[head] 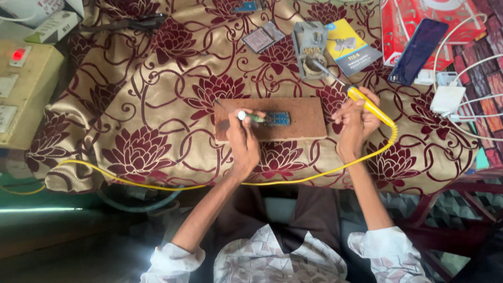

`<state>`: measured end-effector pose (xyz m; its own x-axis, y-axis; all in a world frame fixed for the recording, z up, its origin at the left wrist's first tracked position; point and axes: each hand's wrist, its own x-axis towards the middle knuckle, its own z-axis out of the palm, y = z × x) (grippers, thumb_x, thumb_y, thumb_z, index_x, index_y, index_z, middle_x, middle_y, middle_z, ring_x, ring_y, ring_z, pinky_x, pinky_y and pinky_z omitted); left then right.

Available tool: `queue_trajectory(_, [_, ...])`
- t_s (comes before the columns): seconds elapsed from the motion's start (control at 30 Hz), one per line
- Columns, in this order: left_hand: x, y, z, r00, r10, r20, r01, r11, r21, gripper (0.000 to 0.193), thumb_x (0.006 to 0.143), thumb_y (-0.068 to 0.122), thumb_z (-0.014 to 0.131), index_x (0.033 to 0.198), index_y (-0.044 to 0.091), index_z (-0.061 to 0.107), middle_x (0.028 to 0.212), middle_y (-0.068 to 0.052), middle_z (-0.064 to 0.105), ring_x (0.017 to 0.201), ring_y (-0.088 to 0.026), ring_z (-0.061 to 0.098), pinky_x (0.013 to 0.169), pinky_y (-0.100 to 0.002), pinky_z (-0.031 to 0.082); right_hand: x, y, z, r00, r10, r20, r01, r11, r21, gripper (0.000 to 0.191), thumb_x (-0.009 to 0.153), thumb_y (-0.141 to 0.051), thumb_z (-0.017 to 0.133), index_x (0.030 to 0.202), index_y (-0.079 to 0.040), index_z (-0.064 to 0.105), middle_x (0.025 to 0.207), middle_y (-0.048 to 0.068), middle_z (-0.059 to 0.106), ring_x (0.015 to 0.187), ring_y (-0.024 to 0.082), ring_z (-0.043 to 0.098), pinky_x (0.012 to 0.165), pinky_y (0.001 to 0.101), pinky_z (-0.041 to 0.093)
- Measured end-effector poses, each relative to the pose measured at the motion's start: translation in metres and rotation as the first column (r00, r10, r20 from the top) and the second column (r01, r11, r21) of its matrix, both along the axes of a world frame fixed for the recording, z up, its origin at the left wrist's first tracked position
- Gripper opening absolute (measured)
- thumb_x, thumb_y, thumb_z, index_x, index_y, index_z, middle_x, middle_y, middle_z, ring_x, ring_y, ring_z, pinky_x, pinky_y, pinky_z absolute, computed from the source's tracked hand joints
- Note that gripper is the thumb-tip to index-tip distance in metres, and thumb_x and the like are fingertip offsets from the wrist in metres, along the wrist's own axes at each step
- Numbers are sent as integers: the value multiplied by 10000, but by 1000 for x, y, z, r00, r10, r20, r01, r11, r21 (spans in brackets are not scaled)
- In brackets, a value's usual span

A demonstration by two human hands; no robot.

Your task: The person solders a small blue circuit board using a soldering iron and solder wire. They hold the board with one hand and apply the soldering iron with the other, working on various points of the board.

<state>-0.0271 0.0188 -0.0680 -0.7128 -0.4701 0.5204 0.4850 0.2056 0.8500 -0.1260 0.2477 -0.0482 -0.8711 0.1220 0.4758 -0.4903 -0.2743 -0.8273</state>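
A yellow-handled soldering iron is gripped in the right hand, fingers closed round the handle, its metal tip resting at the grey metal stand with brass cleaning wool, well apart from the work. A small green-tipped tool is pinched in the closed fingers of the left hand, touching the small blue circuit board lying on the brown rectangular wooden board. Risks as judged: the floral maroon-and-gold fabric cover could be scorched if the hot tip is dropped or swung low. The yellow cord, draped along the near edge, could be snagged by a forearm and the iron jerked. The circuit board is unclamped, so slippage under tool pressure is likely.
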Motion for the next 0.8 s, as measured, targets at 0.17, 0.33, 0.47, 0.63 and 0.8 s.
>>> queue_trajectory(0.17, [-2,-2,0,1000,0,16,0,1000,-4,207,1158,196,371,1162,19,478,1001,-109,748,719,-146,575,671,-270,459,14,-9,-14,990,-26,136,60,966,-251,372,1108,-404,540,1173,-38,544,718,16,475,510,97,456,441,241,329])
queue_trajectory(0.33, [-4,-3,1,1000,-26,-2,26,1000,-17,195,1148,172,362,1159,17,480,1002,-109,755,661,-130,554,613,-252,439,30,-27,-31,971,-75,228,131,961,-244,389,1102,-465,536,1033,-81,531,629,-41,378,449,61,349,411,225,281])
queue_trajectory(0.47, [-2,-5,2,997,-61,-47,60,998,-30,180,1153,154,362,1167,17,479,1039,-119,758,736,-149,630,680,-274,506,40,-30,-37,976,-121,184,168,949,-266,404,1115,-467,547,1031,-73,532,636,-36,372,461,74,325,432,239,281])
queue_trajectory(0.63, [5,-5,4,994,-107,-16,105,991,-80,161,1149,116,375,1178,7,489,1030,-136,744,839,-188,668,780,-311,527,44,-34,-37,976,-62,206,124,946,-301,382,1075,-476,530,1085,-95,528,629,-21,398,440,85,357,427,242,295])
queue_trajectory(0.8, [7,-4,8,991,-126,-46,121,987,-106,151,1146,82,361,1190,7,484,1046,-145,721,985,-218,703,931,-334,528,46,-36,-36,970,-115,215,178,937,-299,375,1100,-462,543,1069,-88,519,650,-33,342,476,72,347,429,239,281])
